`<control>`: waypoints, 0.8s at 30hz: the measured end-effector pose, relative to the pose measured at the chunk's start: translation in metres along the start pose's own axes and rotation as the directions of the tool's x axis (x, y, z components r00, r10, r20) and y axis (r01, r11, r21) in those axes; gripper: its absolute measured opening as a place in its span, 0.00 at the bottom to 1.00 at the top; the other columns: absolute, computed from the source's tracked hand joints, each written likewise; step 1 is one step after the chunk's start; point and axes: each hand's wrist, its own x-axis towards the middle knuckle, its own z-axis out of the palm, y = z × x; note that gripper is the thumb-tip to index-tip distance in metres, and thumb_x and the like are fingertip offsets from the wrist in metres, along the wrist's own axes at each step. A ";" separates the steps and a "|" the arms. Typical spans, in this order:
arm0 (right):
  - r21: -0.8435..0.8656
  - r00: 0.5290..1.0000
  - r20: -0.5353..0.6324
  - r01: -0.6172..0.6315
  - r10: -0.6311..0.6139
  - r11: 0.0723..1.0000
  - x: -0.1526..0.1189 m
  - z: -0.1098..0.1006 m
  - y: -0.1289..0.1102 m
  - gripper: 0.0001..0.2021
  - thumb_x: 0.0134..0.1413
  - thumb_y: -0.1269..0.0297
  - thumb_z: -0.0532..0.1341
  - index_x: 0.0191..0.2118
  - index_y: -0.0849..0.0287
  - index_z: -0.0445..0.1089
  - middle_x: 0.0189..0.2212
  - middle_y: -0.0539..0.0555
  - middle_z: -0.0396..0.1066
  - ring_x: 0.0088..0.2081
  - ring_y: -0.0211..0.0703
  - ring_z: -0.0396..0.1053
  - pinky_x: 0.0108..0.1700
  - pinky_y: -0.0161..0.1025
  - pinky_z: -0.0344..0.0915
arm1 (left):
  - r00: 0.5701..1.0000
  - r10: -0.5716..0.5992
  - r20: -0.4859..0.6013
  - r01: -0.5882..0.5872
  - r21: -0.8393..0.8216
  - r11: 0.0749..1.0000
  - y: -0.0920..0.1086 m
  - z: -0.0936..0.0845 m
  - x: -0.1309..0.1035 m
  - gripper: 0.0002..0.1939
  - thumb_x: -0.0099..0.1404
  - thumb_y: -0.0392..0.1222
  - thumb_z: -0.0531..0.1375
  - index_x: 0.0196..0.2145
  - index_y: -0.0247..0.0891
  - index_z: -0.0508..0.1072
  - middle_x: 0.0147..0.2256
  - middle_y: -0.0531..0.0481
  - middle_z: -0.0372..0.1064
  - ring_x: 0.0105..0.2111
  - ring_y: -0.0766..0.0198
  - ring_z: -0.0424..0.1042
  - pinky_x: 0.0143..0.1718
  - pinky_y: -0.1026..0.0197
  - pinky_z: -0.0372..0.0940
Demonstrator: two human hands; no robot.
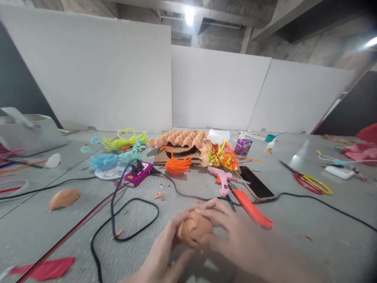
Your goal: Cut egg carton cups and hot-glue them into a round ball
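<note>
Behind the grey surface (173, 259), plain white panels (218, 86) under a concrete ceiling (224, 11); at both sides, dark areas cut off by the view. Near the middle, a rounded tan piece (196, 228) between the left hand (166, 247) and the right hand (232, 232), with fingers of both curled around it and closed on its sides. Hard to read: its underside and outer sides, hidden by the hands, and the blurred right forearm, cut off at the near edge. Farther off, an orange bundle (178, 164) in front of torn cardboard (160, 156), partly covered by an egg tray (184, 138). To the right of that, a pink glue gun (220, 179), a red-orange cutter (253, 208) and a dark-screened phone (257, 182); well to the right, scissors (309, 181). On the left, a purple power strip (139, 173) with black plugs over its sockets, another tan piece (64, 198), and a pale basket (29, 133), cut off at the edge.
</note>
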 end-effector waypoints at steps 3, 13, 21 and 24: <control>0.053 0.999 -0.016 -0.029 0.030 0.998 0.003 0.000 0.001 0.14 0.52 0.66 0.65 0.47 0.56 0.72 0.47 0.53 0.67 0.50 0.41 0.65 0.53 0.34 0.62 | 0.988 -0.156 0.003 0.155 -0.098 0.983 0.000 0.000 0.003 0.27 0.62 0.32 0.57 0.55 0.54 0.58 0.55 0.48 0.64 0.54 0.55 0.65 0.52 0.55 0.63; 0.136 0.981 -0.100 -0.151 0.165 0.979 0.000 0.007 -0.013 0.09 0.52 0.67 0.64 0.41 0.58 0.73 0.36 0.50 0.72 0.32 0.37 0.71 0.36 0.31 0.68 | 0.905 -0.389 0.172 0.405 -0.067 0.912 0.003 -0.006 0.001 0.29 0.67 0.48 0.51 0.61 0.41 0.44 0.64 0.38 0.47 0.63 0.48 0.47 0.62 0.45 0.43; 0.092 0.980 -0.096 -0.167 0.175 0.982 -0.004 0.009 -0.014 0.09 0.48 0.70 0.62 0.39 0.58 0.71 0.38 0.52 0.73 0.34 0.39 0.72 0.37 0.32 0.69 | 0.911 -0.379 0.162 0.396 -0.091 0.914 0.003 -0.004 0.007 0.29 0.61 0.45 0.57 0.56 0.41 0.48 0.56 0.38 0.56 0.56 0.45 0.57 0.57 0.44 0.50; 0.093 0.952 -0.080 -0.287 0.294 0.954 -0.003 0.006 -0.021 0.10 0.47 0.72 0.63 0.38 0.57 0.69 0.38 0.52 0.75 0.33 0.39 0.73 0.37 0.32 0.70 | 0.904 -0.384 0.189 0.416 -0.172 0.893 0.004 -0.002 0.008 0.29 0.63 0.47 0.56 0.56 0.43 0.46 0.54 0.39 0.58 0.53 0.48 0.61 0.54 0.45 0.54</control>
